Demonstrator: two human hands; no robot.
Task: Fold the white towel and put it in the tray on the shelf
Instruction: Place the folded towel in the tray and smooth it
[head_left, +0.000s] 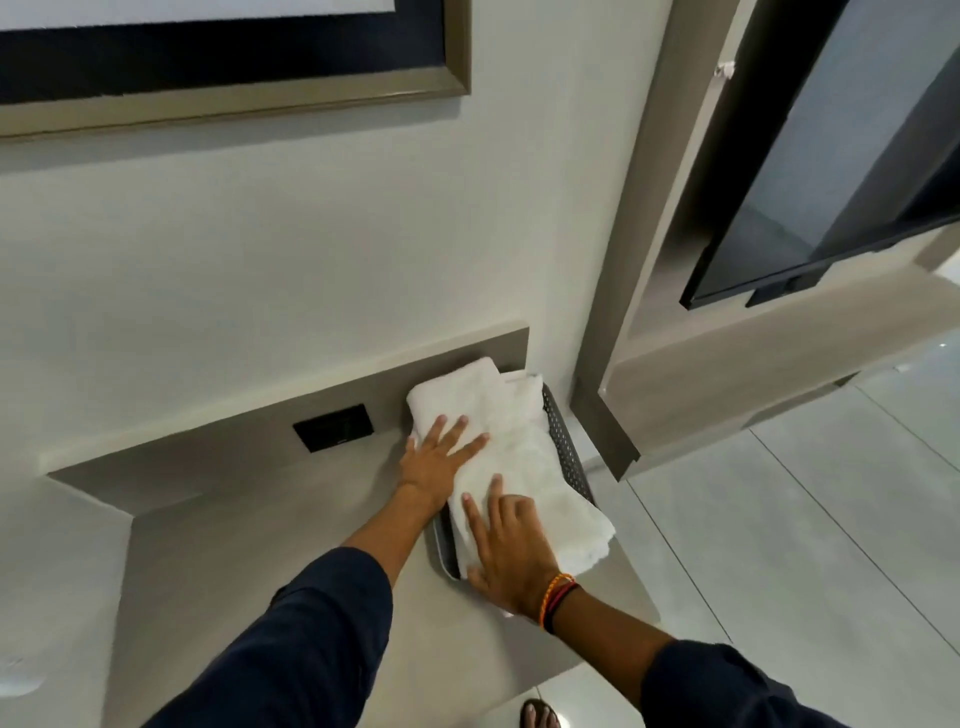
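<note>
Just right of the frame's centre, the folded white towel (511, 457) lies in the dark perforated tray (567, 447) on the beige shelf (249, 509), its long axis running from the wall at upper left down toward the shelf's front edge at lower right. Both hands rest flat on it with fingers spread, gripping nothing: the left hand (441, 457) presses the middle of the towel's left side, and the right hand (506, 553) covers its near end, thumb down at the tray's front corner. The towel lies directly under both palms, so I judge that little remains but a last pat or tuck. Its near right corner hangs out over the tray's rim toward the floor, and the right hand is the closer one to push it in. The tray is mostly hidden beneath the cloth; only its right wall and near left corner show. A second folded piece may sit behind, but I cannot be sure.
</note>
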